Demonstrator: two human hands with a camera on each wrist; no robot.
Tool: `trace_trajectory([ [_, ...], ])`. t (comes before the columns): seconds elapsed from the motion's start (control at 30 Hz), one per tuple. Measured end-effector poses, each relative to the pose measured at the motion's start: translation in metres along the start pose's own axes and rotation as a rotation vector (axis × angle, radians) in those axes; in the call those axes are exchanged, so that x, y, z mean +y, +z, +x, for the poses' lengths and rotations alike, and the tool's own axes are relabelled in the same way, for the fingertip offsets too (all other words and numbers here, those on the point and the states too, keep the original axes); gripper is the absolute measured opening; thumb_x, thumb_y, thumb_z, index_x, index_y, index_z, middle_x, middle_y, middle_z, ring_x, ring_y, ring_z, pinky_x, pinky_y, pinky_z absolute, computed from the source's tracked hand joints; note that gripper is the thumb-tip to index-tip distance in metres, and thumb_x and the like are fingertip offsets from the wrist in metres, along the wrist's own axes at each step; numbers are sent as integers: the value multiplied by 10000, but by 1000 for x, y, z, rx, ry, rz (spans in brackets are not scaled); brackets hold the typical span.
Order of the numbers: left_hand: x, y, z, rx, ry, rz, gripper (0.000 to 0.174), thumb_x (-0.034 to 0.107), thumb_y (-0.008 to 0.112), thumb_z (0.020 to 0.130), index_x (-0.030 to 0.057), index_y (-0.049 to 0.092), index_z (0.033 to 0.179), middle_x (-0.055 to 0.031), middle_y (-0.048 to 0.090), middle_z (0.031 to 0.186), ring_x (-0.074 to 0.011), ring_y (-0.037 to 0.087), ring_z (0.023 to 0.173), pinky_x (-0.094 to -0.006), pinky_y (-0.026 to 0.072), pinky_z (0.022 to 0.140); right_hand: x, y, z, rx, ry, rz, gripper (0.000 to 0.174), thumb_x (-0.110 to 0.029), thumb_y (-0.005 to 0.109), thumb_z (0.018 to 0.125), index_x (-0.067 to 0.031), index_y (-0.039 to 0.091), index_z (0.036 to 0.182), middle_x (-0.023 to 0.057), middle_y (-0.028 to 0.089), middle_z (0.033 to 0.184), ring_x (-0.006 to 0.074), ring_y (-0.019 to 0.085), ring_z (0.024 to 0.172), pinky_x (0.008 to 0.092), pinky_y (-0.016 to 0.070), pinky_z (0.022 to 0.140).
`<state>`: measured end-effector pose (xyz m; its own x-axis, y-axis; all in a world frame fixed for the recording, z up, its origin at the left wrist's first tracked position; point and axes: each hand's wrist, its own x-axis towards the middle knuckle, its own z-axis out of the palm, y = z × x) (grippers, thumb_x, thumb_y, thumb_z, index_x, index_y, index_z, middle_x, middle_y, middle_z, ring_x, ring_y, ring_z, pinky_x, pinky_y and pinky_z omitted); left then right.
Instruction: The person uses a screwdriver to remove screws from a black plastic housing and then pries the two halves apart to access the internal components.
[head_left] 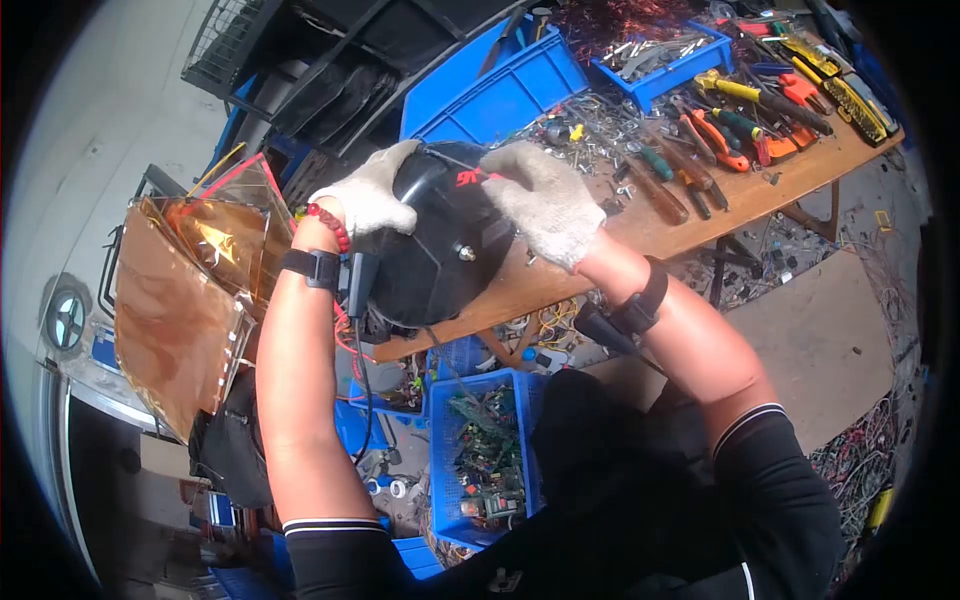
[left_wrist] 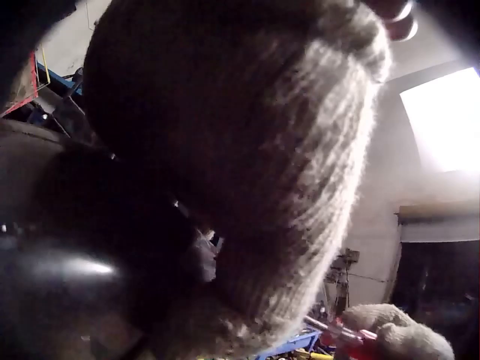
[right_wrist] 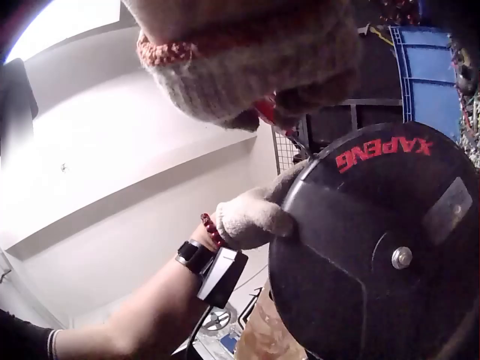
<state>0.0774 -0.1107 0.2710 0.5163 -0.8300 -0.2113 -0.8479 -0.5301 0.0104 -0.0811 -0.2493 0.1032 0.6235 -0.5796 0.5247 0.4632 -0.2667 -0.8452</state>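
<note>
A black round disc (head_left: 425, 265) with a bolt at its centre and red lettering stands tilted over the near edge of the wooden table. My gloved left hand (head_left: 368, 195) grips its upper left rim, thumb on the face; in the right wrist view the fingers are mostly hidden behind the disc (right_wrist: 345, 240). My gloved right hand (head_left: 552, 205) holds a screwdriver with a red handle (right_wrist: 265, 109). Its thin metal shaft (left_wrist: 319, 324) points toward the rim beside my left hand. In the left wrist view my left glove (left_wrist: 300, 165) fills most of the picture.
Pliers, screwdrivers (head_left: 655, 195) and loose screws lie across the wooden table (head_left: 800, 175). Blue bins (head_left: 500, 95) stand at the back. Below the near edge is a blue basket (head_left: 440, 470) of circuit boards. Brown sheet panels (head_left: 165, 310) lean at the left.
</note>
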Motion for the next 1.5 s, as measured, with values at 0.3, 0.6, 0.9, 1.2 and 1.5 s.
trace_trajectory([
  [0.3, -26, 20, -6, 281, -181, -110, 1049, 365, 858, 612, -18, 445, 1498, -231, 595, 1393, -334, 571, 1313, -374, 424, 1133, -1, 13, 32, -214, -132, -181, 319, -291, 634, 909, -107, 722, 1155, 181, 718, 1083, 376, 684, 1059, 441, 541, 928],
  [0.6, -35, 22, -10, 299, -127, -142, 1016, 315, 857, 633, -14, 454, 1506, -238, 572, 1440, -345, 556, 1343, -376, 439, 1129, -18, 0, 48, -467, -529, -720, 269, -200, 649, 879, -175, 724, 1136, 141, 644, 1047, 352, 669, 1007, 457, 553, 873],
  [0.9, -41, 25, -12, 299, -86, -186, 1008, 336, 863, 630, -14, 472, 1490, -234, 563, 1449, -347, 542, 1357, -385, 431, 1142, -9, 6, 43, -302, -464, -465, 254, -223, 633, 928, -133, 729, 1146, 157, 687, 1122, 346, 668, 1068, 426, 550, 911],
  [1.2, -49, 29, -10, 318, -11, -225, 970, 272, 867, 609, -16, 494, 1457, -186, 616, 1348, -284, 594, 1253, -348, 441, 1109, 6, 8, 36, -82, -163, -363, 303, -274, 538, 1004, -11, 684, 1042, 201, 705, 1114, 366, 666, 1071, 446, 526, 936],
  [1.5, -48, 31, -13, 351, -23, -175, 993, 299, 857, 626, -19, 476, 1486, -212, 590, 1412, -307, 559, 1329, -362, 414, 1148, -34, 30, 10, -32, -143, -495, 270, -305, 570, 996, -85, 690, 1096, 198, 730, 991, 408, 705, 966, 478, 546, 884],
])
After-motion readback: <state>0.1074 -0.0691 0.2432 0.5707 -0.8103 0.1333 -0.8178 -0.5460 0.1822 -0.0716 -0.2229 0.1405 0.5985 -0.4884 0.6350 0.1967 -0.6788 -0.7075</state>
